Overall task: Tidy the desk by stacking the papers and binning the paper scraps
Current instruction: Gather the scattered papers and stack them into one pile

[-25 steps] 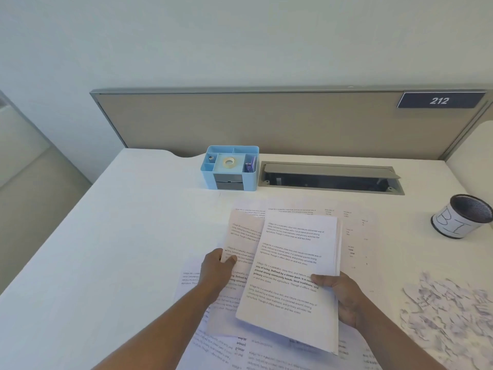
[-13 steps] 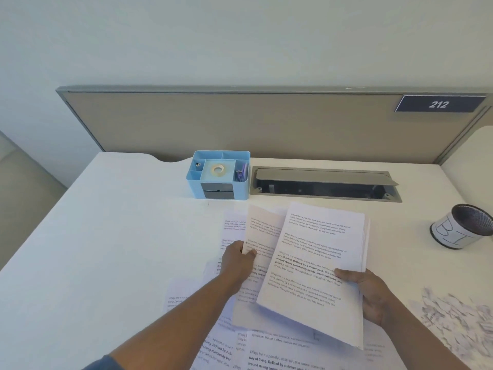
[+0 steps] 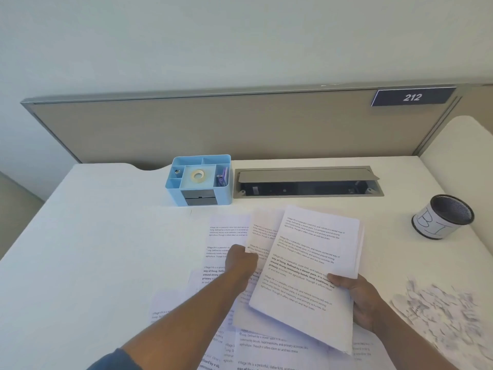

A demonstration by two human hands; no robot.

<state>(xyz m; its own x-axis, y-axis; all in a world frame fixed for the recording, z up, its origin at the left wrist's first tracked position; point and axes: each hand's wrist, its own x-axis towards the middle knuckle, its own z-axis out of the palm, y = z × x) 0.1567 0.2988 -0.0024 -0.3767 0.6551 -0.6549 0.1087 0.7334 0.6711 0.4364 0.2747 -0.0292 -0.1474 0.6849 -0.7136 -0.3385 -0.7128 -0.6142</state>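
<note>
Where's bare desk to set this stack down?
Bare: left part of the desk, between blue organizer and desk edge; also between stack and mesh cup. Crowded: loose sheets in the middle, scraps at right.

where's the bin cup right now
In the head view, the bin cup lies tilted at the desk's far right, beyond the paper scraps and right of the cable tray.

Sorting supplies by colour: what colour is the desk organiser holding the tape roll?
Light blue, with a dark grey drawer front; the desk organiser shows in the head view.

right hand point(image 3: 357, 300) holding paper stack point(image 3: 309, 273), scraps point(image 3: 448, 313)
</note>
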